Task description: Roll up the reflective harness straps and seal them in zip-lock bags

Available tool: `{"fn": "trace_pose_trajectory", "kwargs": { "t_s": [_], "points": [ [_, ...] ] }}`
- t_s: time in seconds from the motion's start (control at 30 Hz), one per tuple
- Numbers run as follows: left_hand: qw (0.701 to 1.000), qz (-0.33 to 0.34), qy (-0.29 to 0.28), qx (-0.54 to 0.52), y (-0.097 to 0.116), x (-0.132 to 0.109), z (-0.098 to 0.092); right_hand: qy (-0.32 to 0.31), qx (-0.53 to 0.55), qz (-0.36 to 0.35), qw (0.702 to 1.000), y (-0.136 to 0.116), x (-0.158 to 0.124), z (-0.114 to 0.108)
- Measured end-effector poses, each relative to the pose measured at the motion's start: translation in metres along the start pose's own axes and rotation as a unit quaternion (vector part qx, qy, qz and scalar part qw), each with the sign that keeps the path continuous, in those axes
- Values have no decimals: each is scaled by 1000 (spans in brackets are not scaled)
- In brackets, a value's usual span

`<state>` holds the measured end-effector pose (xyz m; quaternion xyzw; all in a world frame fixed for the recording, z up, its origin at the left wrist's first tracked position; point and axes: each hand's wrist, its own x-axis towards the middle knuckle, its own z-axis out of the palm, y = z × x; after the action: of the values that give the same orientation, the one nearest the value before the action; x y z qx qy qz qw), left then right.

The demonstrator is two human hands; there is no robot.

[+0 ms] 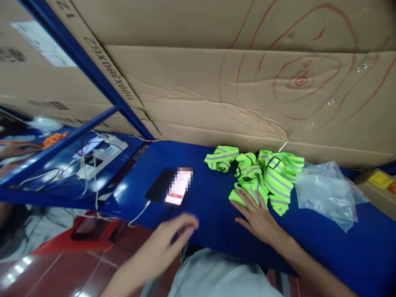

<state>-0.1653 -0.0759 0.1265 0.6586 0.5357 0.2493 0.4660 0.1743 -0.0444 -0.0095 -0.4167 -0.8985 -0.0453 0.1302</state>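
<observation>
My right hand lies with its fingers stretched out on the near end of a neon yellow-green reflective strap with grey stripes. Beside that strap is a second bundle of the same webbing, with a black buckle on top. A third rolled strap sits apart to the left. My left hand, slightly blurred, hovers at the table's front edge, its fingers loosely curled and a gap between them and the thumb. Nothing shows in it. Just beyond it lies a lit phone.
A dark phone or power bank with a white cable lies by the lit phone. Clear plastic bags and a cardboard box are at right. A cardboard wall closes the back. Left of a blue frame, another person's hand is near orange material.
</observation>
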Motion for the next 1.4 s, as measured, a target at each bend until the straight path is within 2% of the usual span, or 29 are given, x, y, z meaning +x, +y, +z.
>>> {"fn": "trace_pose_trajectory", "kwargs": {
  "t_s": [0.07,0.13,0.17,0.2,0.23,0.3,0.4,0.5,0.6,0.67,0.77,0.83,0.9,1.0,1.13,1.23,1.4],
  "points": [
    [995,37,37,81,-1,51,10,-6,20,-1,1000,13,16,3],
    [958,103,139,229,2,106,29,11,20,15,1000,28,26,9],
    [934,121,155,297,5,131,41,20,14,25,999,34,28,12],
    [919,134,146,342,8,155,53,29,7,37,999,40,29,15],
    [911,132,125,369,9,175,64,36,1,49,998,44,29,18],
    [914,76,114,383,8,207,82,50,-8,72,996,50,27,22],
    [951,-10,150,270,-6,231,90,66,-1,84,994,54,22,26],
    [965,-19,189,183,-22,227,81,84,24,75,993,56,20,27],
    [975,-1,211,71,-33,205,72,118,64,78,988,53,24,26],
    [980,25,197,-19,-38,188,72,150,119,97,977,46,29,24],
    [980,72,116,-146,-41,172,83,186,257,148,937,29,37,25],
    [971,100,51,-211,-41,170,92,189,353,170,901,19,40,30],
    [957,117,9,-267,-42,171,99,184,417,171,874,13,39,37],
    [924,107,-45,-364,-45,173,104,164,448,158,864,8,33,43],
    [913,80,-118,-383,-52,170,101,136,463,161,861,5,26,38],
    [912,102,-125,-378,-55,168,99,153,450,189,859,5,24,34],
    [926,134,-151,-319,-52,163,105,186,439,259,840,7,20,31]
  ]
}}
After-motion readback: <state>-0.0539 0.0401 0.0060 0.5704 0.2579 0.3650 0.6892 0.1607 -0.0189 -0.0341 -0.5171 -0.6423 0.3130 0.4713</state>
